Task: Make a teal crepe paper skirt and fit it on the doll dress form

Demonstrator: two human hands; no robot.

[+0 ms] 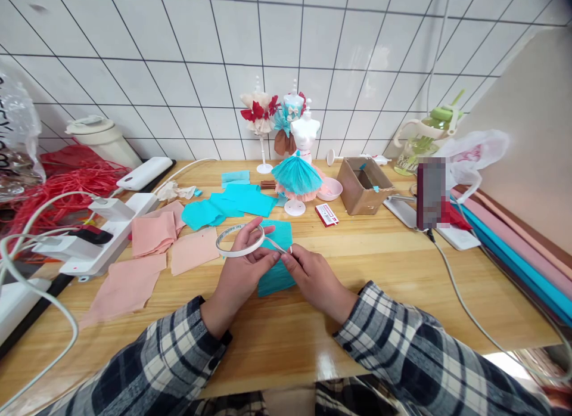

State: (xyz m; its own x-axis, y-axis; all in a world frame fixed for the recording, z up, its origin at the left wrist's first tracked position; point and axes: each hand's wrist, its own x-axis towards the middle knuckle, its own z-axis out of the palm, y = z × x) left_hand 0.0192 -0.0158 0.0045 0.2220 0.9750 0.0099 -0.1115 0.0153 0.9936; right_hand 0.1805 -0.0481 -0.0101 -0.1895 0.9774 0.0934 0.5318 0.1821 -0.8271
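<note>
My left hand (243, 267) holds a roll of narrow white double-sided tape (239, 251), the ring hanging around its fingers. A short length of the tape runs from the ring to my right hand (313, 276), whose thumb and finger pinch its end. Beneath both hands lies a turquoise crepe paper piece (277, 279) on the wooden table. Behind them stands a small white dress form (305, 133) wearing a turquoise pleated skirt (297, 176) over a peach layer.
Peach paper pieces (194, 252) and turquoise sheets (250, 200) lie left. A cardboard box (364, 186), pink bowl (329, 189) and small red-white packet (327, 215) stand behind. A power strip (109, 237) with cables sits left; a phone (426, 192) and paper rolls (522, 237) are right.
</note>
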